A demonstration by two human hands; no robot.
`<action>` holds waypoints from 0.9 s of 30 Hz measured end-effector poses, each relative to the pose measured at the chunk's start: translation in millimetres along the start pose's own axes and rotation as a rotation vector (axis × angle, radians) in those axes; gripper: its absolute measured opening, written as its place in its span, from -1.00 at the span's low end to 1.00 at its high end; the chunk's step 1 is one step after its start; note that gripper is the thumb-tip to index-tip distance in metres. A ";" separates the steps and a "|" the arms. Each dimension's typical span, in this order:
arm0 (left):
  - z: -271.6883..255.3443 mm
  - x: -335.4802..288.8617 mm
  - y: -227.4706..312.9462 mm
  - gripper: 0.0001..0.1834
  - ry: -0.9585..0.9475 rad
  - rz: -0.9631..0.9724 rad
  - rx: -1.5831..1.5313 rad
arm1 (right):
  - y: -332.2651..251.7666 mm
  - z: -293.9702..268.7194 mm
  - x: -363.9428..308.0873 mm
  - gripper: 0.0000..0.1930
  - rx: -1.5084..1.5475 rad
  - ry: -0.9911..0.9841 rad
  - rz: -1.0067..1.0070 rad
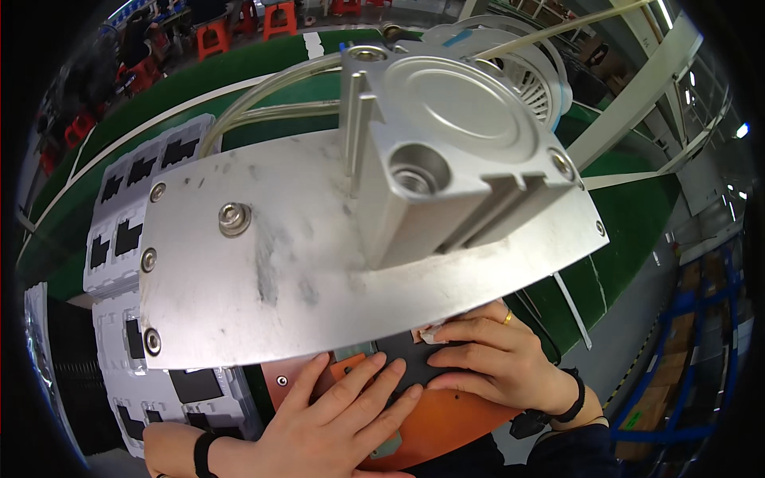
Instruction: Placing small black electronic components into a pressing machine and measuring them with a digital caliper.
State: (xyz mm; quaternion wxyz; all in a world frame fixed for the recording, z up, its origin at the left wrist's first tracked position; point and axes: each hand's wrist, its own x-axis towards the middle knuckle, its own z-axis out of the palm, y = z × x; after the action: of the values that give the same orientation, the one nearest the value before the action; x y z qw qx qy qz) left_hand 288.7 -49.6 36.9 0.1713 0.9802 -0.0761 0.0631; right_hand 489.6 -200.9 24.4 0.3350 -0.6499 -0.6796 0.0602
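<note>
Holding a crumpled white soft scrap (431, 334) at the bent fingertips of the right hand (510, 362); too covered to tell how tightly. Resting the left hand (331, 422) palm-down, fingers spread and nearly straight, pressing rather than grasping.

Head view. Pointing leftward with the right, up and rightward with the left, fingertips nearly meeting. Wearing black bands on both wrists, plus a gold-coloured ring on the right. Touching a flat dark-grey panel (408, 349) from both sides; lying on an orange plate (446, 422), partly hidden by hands and overhang.

Closely roofed at the far side by a broad silver metal plate (311, 279) with bolted corners, its near edge cutting across just past the fingertips. Bearing on top a blocky silver metal cylinder (462, 119), fed by clear flexible hoses (275, 86). Crowded at left by white moulded plastic trays (112, 334) with flat black pieces (198, 385) in them. More open toward the lower right, beyond the right wrist.

Set over a long green work surface (629, 215). Backed by orange-red plastic stools (213, 38) at upper left; flanked at far right by a blue metal rack (661, 436) with brown cardboard boxes (677, 350).
</note>
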 end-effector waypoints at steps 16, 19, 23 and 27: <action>3.2 -5.7 0.7 -0.13 -0.031 -0.052 -0.164 | -2.2 -0.6 -1.7 -0.76 0.009 -0.026 0.058; 0.7 -3.6 1.5 -0.14 -0.034 -0.056 -0.163 | -2.0 -1.7 -2.0 -0.76 0.018 -0.027 0.058; -5.8 -0.9 0.2 -0.16 -0.120 -0.049 -0.157 | -1.4 -2.6 -1.6 -0.76 0.022 -0.027 0.058; -5.7 -0.4 -2.1 -0.17 -0.114 -0.037 -0.154 | -0.4 -2.0 -1.5 -0.77 0.039 -0.038 0.079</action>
State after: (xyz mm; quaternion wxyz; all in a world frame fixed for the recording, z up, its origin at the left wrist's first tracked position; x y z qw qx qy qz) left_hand 288.2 -45.6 41.5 0.2426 0.9674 -0.0721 -0.0019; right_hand 490.2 -203.0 25.6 0.3320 -0.6684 -0.6582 0.0990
